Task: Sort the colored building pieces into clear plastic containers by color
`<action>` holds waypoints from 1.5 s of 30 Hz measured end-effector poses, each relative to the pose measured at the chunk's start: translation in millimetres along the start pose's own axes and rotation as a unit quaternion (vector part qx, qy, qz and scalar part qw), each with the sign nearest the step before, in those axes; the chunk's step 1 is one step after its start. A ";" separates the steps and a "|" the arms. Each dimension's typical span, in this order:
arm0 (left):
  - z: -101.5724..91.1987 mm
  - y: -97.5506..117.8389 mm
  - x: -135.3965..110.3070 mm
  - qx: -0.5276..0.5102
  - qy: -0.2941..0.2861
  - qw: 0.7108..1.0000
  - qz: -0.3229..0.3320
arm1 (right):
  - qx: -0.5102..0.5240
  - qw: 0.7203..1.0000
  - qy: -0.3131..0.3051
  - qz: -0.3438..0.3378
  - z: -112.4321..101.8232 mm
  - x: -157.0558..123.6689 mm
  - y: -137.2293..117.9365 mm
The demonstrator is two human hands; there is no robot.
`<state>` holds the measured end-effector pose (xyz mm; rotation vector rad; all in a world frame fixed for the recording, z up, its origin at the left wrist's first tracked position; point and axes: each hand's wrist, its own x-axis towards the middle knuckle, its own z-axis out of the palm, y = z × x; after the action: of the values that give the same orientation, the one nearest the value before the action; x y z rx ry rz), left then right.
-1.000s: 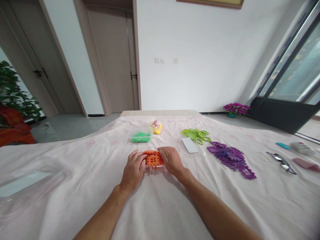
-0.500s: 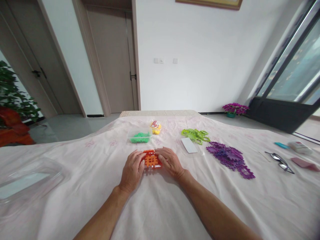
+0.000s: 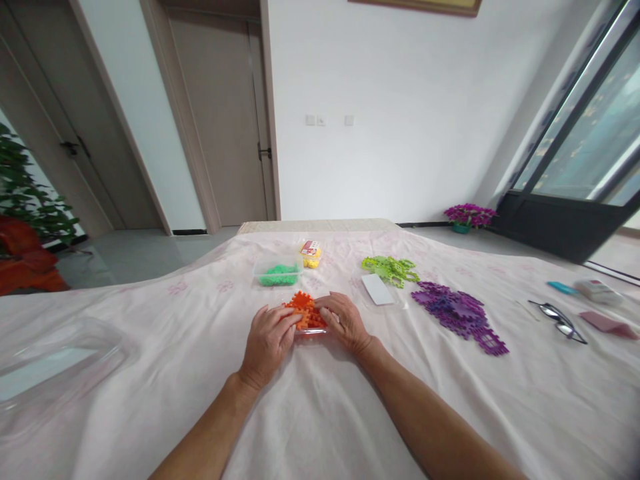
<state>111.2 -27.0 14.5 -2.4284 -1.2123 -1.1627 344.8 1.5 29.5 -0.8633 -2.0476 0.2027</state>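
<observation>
Orange interlocking plastic pieces [image 3: 301, 301] with notched edges are heaped in a small clear box [image 3: 313, 331] at the middle of the cloth. My left hand [image 3: 270, 339] is at the box's left side, its fingers curled over an orange piece. On the right side, my right hand [image 3: 345, 321] has bent fingers on the pieces and the box's edge. Both hands partly cover the box and its contents. Just beyond stands a clear box [image 3: 257, 273] of green pieces [image 3: 280, 274], with a labelled pack of yellow pieces [image 3: 311, 255] behind it.
Lime green pieces [image 3: 390, 270] and purple pieces [image 3: 455, 313] lie loose to the right, near a clear lid with a white card [image 3: 377, 289]. Glasses [image 3: 560, 321] and a pink cloth [image 3: 607, 323] are farther right. A large clear container [image 3: 100, 340] is at left.
The orange grid piece that lay flat on top no longer shows there. Notched orange pieces now stick up above the box's back. My fingers have shifted slightly on the pieces.
</observation>
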 end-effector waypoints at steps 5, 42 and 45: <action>2.5 -6.7 -0.5 0.036 0.060 0.993 -0.092 | -0.021 0.999 0.048 -0.007 -0.1 -2.3 0.0; -11.9 15.2 4.5 0.025 0.026 0.999 0.031 | -0.057 0.989 -0.137 -0.023 -5.5 21.4 -27.9; -7.9 14.3 4.6 0.046 -0.006 0.999 0.021 | -0.035 0.994 -0.101 -0.023 -2.8 20.0 -25.5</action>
<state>119.1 -37.3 25.5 -2.3843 -1.1856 -1.0571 326.7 -5.1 55.8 -0.8675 -2.2732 0.2008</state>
